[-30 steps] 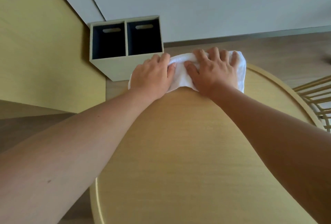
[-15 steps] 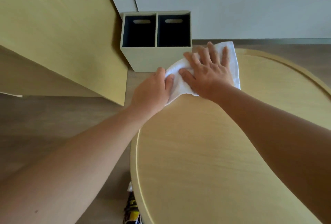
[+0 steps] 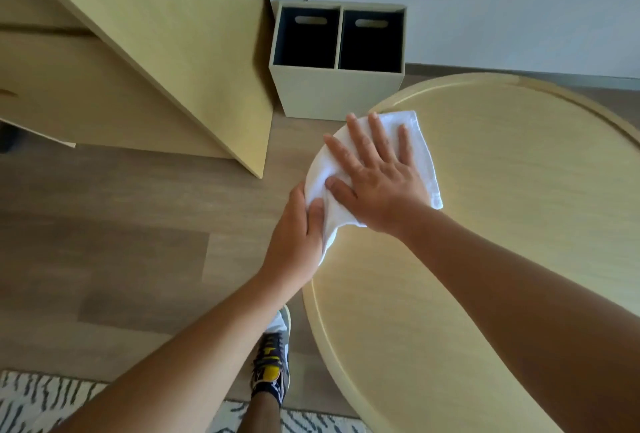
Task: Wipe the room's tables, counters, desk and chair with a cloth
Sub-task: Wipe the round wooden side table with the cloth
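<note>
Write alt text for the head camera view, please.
A person's right hand presses a white cloth flat on a round pale wooden table, while the left hand holds the cloth's end at the table's edge.

White cloth [image 3: 424,152] on a pale yellow wood-grain tabletop [image 3: 519,190]. Beyond the tabletop, a pale green bin [image 3: 334,95] with two black compartments; grey-brown plank floor [image 3: 121,242]; white rug [image 3: 41,401] with dark stripes; dark shoe [image 3: 272,360] with yellow patches.
</note>
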